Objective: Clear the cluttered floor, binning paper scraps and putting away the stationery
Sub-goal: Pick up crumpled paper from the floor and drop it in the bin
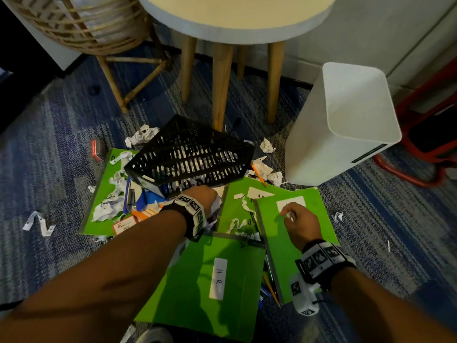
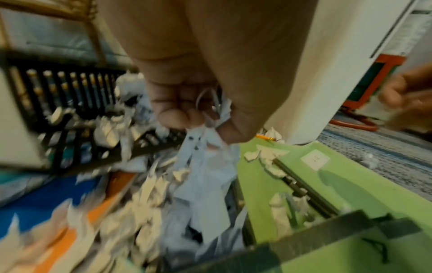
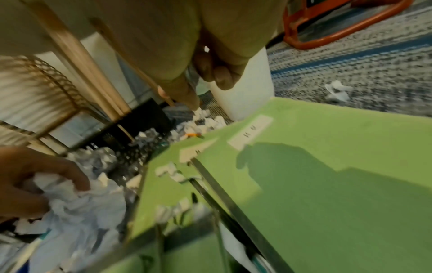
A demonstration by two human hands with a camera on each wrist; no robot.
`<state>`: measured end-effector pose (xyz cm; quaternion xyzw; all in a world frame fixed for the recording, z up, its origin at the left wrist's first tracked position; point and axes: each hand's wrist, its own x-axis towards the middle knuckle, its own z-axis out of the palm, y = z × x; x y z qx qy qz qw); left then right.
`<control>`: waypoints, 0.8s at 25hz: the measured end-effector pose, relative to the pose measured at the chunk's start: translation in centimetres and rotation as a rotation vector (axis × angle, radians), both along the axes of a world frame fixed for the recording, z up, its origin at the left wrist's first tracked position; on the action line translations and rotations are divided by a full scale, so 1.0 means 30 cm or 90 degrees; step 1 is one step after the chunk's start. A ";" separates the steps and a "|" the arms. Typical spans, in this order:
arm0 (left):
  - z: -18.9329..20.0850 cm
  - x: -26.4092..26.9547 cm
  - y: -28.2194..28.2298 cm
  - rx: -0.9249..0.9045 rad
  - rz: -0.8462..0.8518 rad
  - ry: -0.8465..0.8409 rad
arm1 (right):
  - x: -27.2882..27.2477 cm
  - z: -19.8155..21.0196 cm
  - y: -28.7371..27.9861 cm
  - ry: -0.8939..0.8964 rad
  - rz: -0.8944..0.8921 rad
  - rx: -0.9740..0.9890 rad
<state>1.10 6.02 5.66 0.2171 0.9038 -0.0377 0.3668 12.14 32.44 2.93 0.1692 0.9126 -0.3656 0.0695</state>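
A: What fills the frame?
B: Blue carpet (image 1: 61,149), with a round table (image 1: 237,18) at top centre and a rattan chair (image 1: 81,26) at upper left. A white bin (image 1: 346,125) stands at right, a red frame (image 1: 425,154) behind it.
A: And in the middle?
B: Four green folders (image 1: 210,280) spread across the centre. A black tray (image 1: 190,154) lies tipped over the pile, covering pens and scraps (image 1: 106,209). A pencil (image 1: 258,176) lies between tray and bin.
A: The hands?
B: The left hand (image 2: 198,96) clenches crumpled paper (image 2: 208,147) just below the tray. The right hand (image 1: 300,225) hovers over the right folder, pinching a small white scrap (image 1: 288,215).
A: Anything smaller?
B: Stray bits (image 1: 37,222) at left.
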 end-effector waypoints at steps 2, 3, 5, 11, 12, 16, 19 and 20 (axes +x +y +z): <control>0.077 -0.010 0.027 -0.005 -0.043 -0.004 | -0.042 0.113 -0.013 0.043 0.014 0.003; 0.127 -0.019 0.039 0.001 -0.058 0.000 | -0.066 0.168 -0.016 0.065 0.022 -0.001; 0.224 -0.050 0.055 0.041 -0.050 0.000 | -0.113 0.276 -0.017 0.109 0.032 -0.014; 0.550 -0.180 0.189 0.275 0.032 0.058 | -0.242 0.572 0.057 0.257 -0.034 0.009; 0.605 -0.189 0.223 0.329 0.039 0.076 | -0.265 0.615 0.082 0.280 -0.060 0.016; 0.760 -0.197 0.356 0.548 0.084 0.137 | -0.365 0.695 0.203 0.272 -0.189 0.004; 0.766 -0.193 0.434 0.614 0.089 0.184 | -0.425 0.704 0.269 0.187 -0.238 -0.014; 0.762 -0.190 0.452 0.620 0.098 0.197 | -0.434 0.709 0.283 0.152 -0.223 -0.017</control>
